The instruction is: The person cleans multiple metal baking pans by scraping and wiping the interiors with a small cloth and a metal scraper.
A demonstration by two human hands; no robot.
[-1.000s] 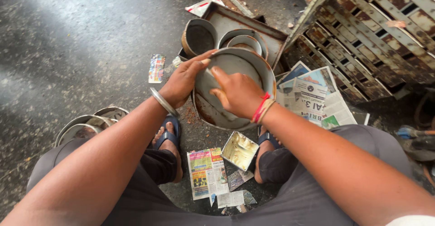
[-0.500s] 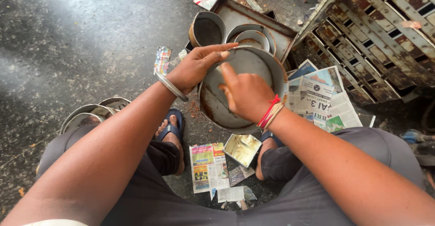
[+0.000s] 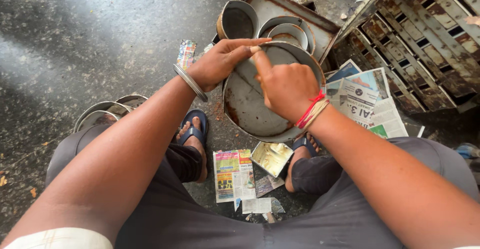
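2 bare hands meet over 1 round metal pan (image 3: 250,106), tilted so its inside faces the person; the pan sits between the hands and just below them, its lower rim hanging above the gap between the 2 feet. The left hand (image 3: 217,64) grips the pan's upper left rim, fingers stretched along the top edge and thumb tucked behind, so it is partly closed on the rim; a metal bangle (image 3: 190,82) circles that wrist. The right hand (image 3: 285,86) lies inside the pan against its right half, fingers curled loosely with the forefinger pointing up to touch the left fingertips at the rim; whether it holds anything small I cannot tell; red and pale threads (image 3: 311,111) are tied round its wrist.

Beyond the hands, a rusty rectangular tray (image 3: 280,1) holds 1 round tin (image 3: 237,21) and 2 nested round tins (image 3: 290,31), close behind the pan's top rim. To the right of the right hand, newspaper sheets (image 3: 367,101) lie on the dark floor (image 3: 85,34), and further right stands a worn metal rack (image 3: 425,39). Below the hands, between the feet in blue sandals (image 3: 192,129), lie a small square tin (image 3: 272,158) and torn printed paper (image 3: 232,174). To the left of the left forearm, by the knee, 2 more round pans (image 3: 107,111) rest on the floor; a scrap of coloured paper (image 3: 186,54) lies just left of the left hand.
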